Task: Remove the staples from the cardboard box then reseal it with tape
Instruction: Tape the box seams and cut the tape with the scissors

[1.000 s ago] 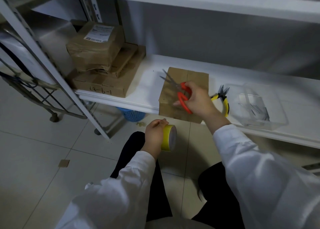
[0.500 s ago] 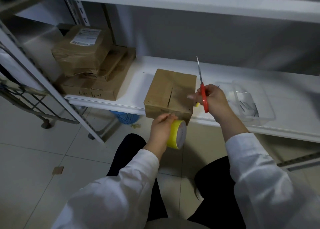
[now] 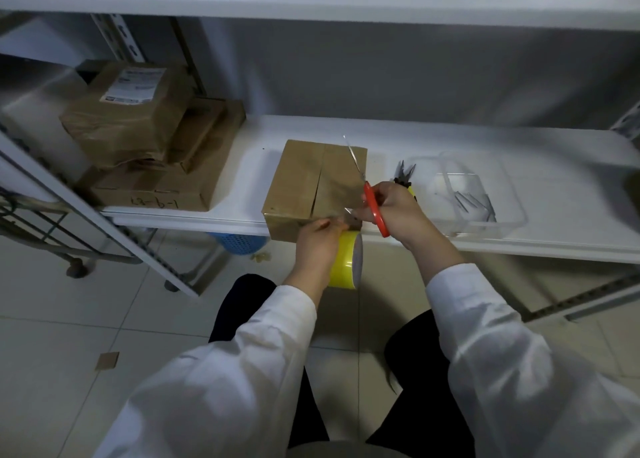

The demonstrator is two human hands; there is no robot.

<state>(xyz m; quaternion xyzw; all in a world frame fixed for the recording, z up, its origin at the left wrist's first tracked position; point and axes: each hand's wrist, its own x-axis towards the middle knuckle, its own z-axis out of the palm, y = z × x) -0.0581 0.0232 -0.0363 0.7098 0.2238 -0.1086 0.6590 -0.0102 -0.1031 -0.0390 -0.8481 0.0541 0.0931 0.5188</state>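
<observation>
Cardboard box (image 3: pixel 313 180) seam running front-to-back, scissors (image 3: pixel 367 187) tips pointing away

Pliers (image 3: pixel 404 175): only the dark tips and a sliver of yellow handle show; the rest lies behind the right hand (image 3: pixel 398 211). Tape roll (image 3: pixel 346 260): its 9 o'clock side is covered by the left hand (image 3: pixel 317 246). Scissors (image 3: pixel 367 194): blades motion-blurred, finger loops enclosed by the right hand. Clear tray (image 3: pixel 512 215): thin grey contents too small to identify. Parcel label (image 3: pixel 133 85): print illegible. Blue basket (image 3: pixel 235 243): mostly hidden under the shelf (image 3: pixel 554 180)
</observation>
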